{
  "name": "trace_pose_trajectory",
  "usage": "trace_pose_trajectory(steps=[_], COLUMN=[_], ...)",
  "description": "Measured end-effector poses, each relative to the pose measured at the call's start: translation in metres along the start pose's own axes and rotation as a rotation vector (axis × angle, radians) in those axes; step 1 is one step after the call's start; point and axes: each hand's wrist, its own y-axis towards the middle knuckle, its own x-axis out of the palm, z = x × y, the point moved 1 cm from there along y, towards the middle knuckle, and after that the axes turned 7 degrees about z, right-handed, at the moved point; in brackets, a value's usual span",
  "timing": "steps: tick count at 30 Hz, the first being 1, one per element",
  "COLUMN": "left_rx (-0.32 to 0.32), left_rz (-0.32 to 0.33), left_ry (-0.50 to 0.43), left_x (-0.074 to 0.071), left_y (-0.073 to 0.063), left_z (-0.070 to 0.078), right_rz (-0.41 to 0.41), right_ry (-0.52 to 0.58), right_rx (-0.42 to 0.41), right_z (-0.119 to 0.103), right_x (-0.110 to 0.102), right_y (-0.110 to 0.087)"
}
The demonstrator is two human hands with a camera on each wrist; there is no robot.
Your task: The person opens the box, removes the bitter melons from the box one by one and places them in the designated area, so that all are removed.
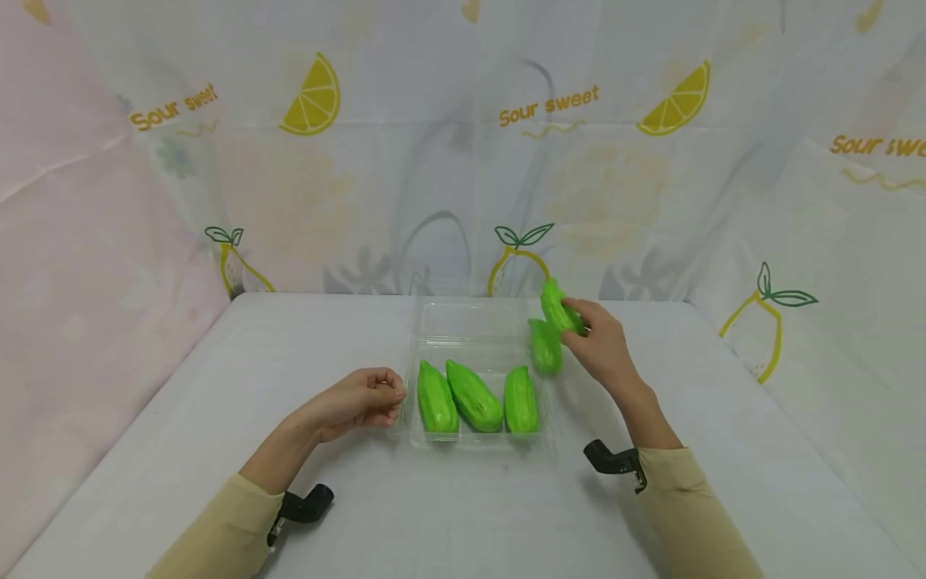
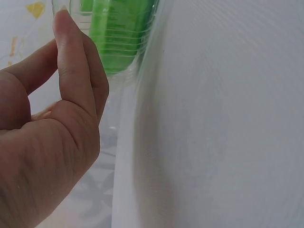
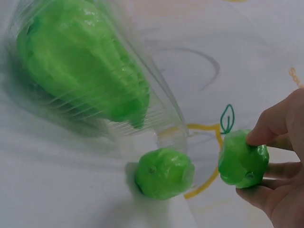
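A clear plastic box (image 1: 473, 441) with its lid (image 1: 470, 318) folded back holds three ridged green bitter gourds, among them a middle gourd (image 1: 473, 396). At the box's left edge, my left hand (image 1: 359, 402) pinches the rim between thumb and fingers. My right hand (image 1: 602, 342) grips another green bitter gourd (image 1: 555, 304) beyond the box's back right corner, raised in the right wrist view. Close below it, one more bitter gourd (image 1: 546, 354) lies beside the box's right wall; it also shows in the right wrist view as a rounded end (image 3: 164, 173).
The box stands on a white-covered table (image 1: 463, 515). A printed cloth (image 1: 434, 177) with lemon pictures hangs behind the table and along its sides. Black wrist cameras, one at the left sleeve (image 1: 307, 507) and one at the right sleeve (image 1: 611, 458), stick out inward.
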Motion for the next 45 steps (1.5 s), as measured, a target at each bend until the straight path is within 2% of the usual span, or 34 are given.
trace_pose_trajectory(steps=[11, 23, 45], left_rx=[0.001, -0.003, -0.004], left_rz=[0.017, 0.015, 0.009], left_ry=[0.008, 0.015, 0.018], left_x=[-0.001, -0.001, -0.001], left_y=[-0.001, 0.002, 0.001], left_z=[0.0, -0.002, -0.002], right_rz=[0.026, -0.011, -0.098], right_ry=[-0.039, -0.143, -0.186], right_rx=[0.072, 0.168, 0.241], right_z=[0.022, 0.043, 0.052], right_x=[0.006, 0.012, 0.015], right_y=[0.001, -0.002, -0.005])
